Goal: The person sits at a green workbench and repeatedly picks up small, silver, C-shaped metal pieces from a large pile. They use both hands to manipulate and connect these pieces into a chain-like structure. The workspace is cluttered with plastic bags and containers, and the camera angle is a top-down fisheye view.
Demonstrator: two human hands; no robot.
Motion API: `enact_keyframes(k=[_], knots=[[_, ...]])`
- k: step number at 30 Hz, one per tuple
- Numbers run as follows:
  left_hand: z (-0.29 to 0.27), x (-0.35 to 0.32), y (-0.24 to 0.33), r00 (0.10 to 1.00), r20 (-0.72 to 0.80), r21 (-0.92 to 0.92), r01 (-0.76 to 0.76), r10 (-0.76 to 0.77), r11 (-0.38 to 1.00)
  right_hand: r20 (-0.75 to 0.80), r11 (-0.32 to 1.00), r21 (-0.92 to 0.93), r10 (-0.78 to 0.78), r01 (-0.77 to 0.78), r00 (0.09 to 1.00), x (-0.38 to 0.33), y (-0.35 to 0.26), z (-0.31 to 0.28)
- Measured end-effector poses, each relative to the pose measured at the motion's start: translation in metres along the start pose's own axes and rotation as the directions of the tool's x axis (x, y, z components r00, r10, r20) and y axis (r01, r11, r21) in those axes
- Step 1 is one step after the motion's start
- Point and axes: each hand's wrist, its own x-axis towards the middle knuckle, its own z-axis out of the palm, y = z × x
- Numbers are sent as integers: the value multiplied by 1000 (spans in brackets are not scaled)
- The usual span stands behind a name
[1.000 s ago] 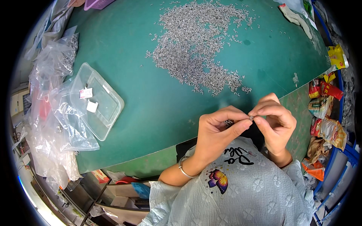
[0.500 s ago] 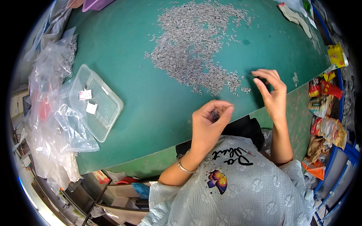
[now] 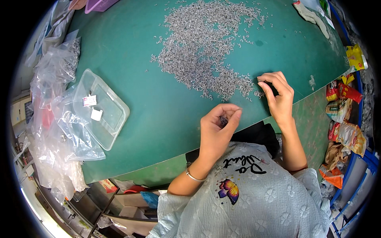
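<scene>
A large pile of small C-shaped grey metal clips (image 3: 198,47) is spread over the green tabletop (image 3: 135,51). My left hand (image 3: 217,125) is curled near the table's front edge, with a small cluster of the clips (image 3: 223,121) showing in its hollow. Its thumb and forefinger tips come together toward the right. My right hand (image 3: 279,93) hovers at the right end of the pile, beside a few loose clips (image 3: 258,94). Thumb and forefinger there are nearly together in a pinch; anything between the tips is too small to make out.
At the left lie a clear plastic box (image 3: 119,133) with labels and several clear plastic bags (image 3: 51,131). A purple basket (image 3: 99,4) stands at the far left, and a whitish glove (image 3: 311,18) lies far right. Colourful packets (image 3: 349,137) line the right side.
My right hand has moved left toward the pile's end, and its thumb and forefinger have drawn closer together. My left hand has shifted slightly left, still around its clips.
</scene>
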Motion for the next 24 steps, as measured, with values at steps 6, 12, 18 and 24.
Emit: enact_keyframes(k=[6, 12, 18, 24], knots=[[2, -1, 3, 998, 37, -76, 52, -49, 996, 30, 999, -43, -19, 20, 999, 0, -5, -3], [3, -6, 9, 1000, 9, -106, 20, -19, 994, 195, 943, 317, 42, -104, 980, -6, -37, -18], [5, -8, 12, 991, 67, -83, -112, 117, 990, 239, 907, 420, -117, 6, 964, -6, -57, -23], [3, -11, 13, 986, 95, -114, -126, 137, 985, 220, 897, 442, -129, 19, 967, -7, -62, -24]])
